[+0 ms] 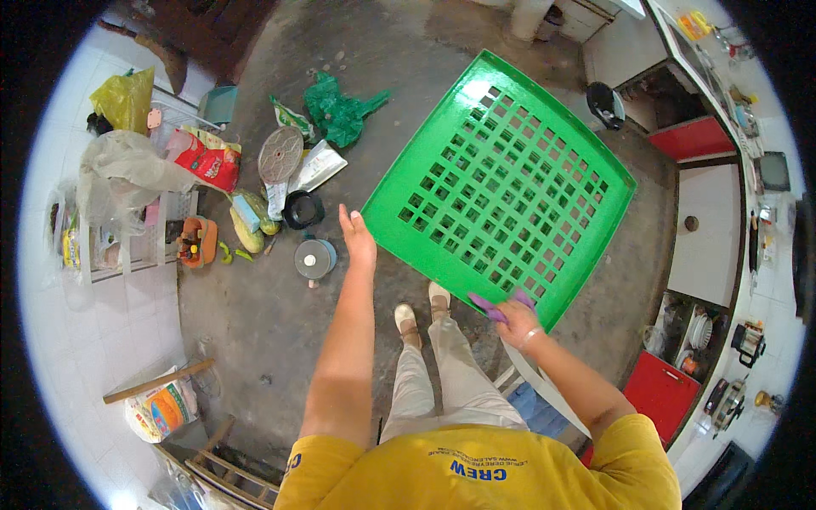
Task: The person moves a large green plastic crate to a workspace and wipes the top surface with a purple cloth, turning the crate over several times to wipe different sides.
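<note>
A large square green plastic tray point(425, 255) with a grid of square holes and a raised rim stands in front of me, turned corner-wise. My left hand point(359, 242) is at its left corner, with the fingers stretched out and apart; whether the palm presses on the rim I cannot tell. Bunched in my right hand point(518, 325) is a purple cloth point(486, 307), held against the tray's near edge. Part of the cloth shows beyond my fingers on the green surface.
Left on the floor are a lidded pot point(315, 258), a black bowl point(303, 209), a green plastic bag point(340, 110), a round stool point(283, 155) and vegetables point(246, 212). A white rack point(127, 255) stands by the left wall. Cabinets with a red door point(661, 393) line the right; a black bin point(604, 104) stands behind the tray.
</note>
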Demonstrator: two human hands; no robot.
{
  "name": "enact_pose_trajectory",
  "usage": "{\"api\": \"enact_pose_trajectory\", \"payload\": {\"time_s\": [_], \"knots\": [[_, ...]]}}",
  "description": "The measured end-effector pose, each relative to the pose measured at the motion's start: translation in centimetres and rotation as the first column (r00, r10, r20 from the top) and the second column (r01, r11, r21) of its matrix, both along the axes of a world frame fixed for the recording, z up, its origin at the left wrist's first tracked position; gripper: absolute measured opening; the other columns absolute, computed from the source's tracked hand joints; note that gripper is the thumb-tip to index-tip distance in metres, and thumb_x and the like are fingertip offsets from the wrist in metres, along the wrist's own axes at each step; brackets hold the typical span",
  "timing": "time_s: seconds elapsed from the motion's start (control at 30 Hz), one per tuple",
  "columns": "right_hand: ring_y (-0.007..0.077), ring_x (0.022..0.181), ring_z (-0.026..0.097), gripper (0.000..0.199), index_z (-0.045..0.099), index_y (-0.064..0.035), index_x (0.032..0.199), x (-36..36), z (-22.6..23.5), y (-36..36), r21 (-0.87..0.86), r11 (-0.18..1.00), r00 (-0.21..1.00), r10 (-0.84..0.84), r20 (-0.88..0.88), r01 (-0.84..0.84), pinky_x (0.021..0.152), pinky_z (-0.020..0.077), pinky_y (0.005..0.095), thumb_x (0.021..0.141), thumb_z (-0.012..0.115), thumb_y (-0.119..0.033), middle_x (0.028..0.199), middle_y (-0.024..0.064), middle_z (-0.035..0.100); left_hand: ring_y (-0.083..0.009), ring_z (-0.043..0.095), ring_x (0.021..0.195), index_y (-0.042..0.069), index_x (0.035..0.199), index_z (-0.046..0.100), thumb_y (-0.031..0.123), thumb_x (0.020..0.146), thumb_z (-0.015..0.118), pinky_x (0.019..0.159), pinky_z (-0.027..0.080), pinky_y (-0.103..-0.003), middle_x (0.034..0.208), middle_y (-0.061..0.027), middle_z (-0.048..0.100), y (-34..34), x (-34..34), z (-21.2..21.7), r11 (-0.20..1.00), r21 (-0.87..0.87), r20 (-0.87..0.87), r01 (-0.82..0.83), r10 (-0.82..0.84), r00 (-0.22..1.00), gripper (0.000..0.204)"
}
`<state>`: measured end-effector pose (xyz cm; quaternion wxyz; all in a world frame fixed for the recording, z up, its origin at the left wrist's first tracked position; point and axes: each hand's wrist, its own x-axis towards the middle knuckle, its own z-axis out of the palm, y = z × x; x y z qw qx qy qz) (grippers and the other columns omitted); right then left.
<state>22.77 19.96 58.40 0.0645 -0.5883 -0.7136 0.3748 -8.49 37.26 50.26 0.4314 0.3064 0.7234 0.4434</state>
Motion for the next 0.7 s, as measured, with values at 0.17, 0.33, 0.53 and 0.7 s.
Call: {"api": "enact_pose_trajectory", "payload": {"time_s": [0.17, 0.33, 0.53, 0.7], "knots": [[0.0346, 0.072, 0.057, 0.014, 0.059, -0.0042, 0.079, 4.0, 0.7, -1.2, -0.205, 0.959, 0.979, -0.181, 0.093, 0.196, 0.067, 0.046, 0.0416, 0.068, 0.054, -0.012, 0.077, 0.0183, 0.06, -0.0317, 0.03, 0.125, 0.008, 0.137, 0.023, 0.03, 0.091, 0.037, 0.102, 0.024, -0.038, 0.137, -0.0194, 0.029, 0.3, 0.0, 1.8, 0.983, -0.181, -0.297, 0.044, -0.097, 0.95, 0.053], [0.0185, 0.081, 0.058, 0.038, 0.054, -0.0023, 0.108, 1.6, -1.6, 6.0, -0.56, 0.681, 0.514, -0.728, -0.453, 0.471, 0.072, 0.0472, 0.0306, 0.071, 0.055, -0.007, 0.091, 0.009, 0.061, -0.0366, 0.024, 0.127, 0.012, 0.137, 0.024, 0.028, 0.087, 0.044, 0.1, 0.024, -0.048, 0.137, -0.0197, 0.027, -0.1, 2.5, 5.5, 0.965, 0.005, -0.895, 0.262, -0.112, 0.431, 0.056], [0.0281, 0.109, 0.047, 0.054, 0.042, -0.0036, 0.124, -2.8, -1.8, 13.8, -0.043, 0.775, 0.619, -0.536, -0.574, 0.63, 0.094, 0.0376, 0.0363, 0.072, 0.057, -0.006, 0.123, 0.0174, 0.046, -0.0367, 0.033, 0.121, 0.004, 0.133, 0.027, 0.026, 0.089, 0.04, 0.1, 0.027, -0.043, 0.133, -0.0239, 0.032, 1.3, 3.6, 2.2, 0.957, 0.097, -0.576, -0.273, 0.278, 0.769, 0.051], [0.0399, 0.12, 0.034, 0.062, 0.041, -0.0116, 0.127, -5.8, 0.3, 15.5, 0.481, 0.847, 0.97, -0.243, -0.029, 0.227, 0.098, 0.0282, 0.0492, 0.071, 0.064, -0.024, 0.134, 0.0213, 0.032, -0.0376, 0.036, 0.118, -0.005, 0.128, 0.031, 0.028, 0.092, 0.035, 0.099, 0.028, -0.04, 0.129, -0.0256, 0.037, 0.9, 3.0, 0.9, 0.95, 0.095, -0.485, -0.299, 0.306, 0.819, 0.049]]}}
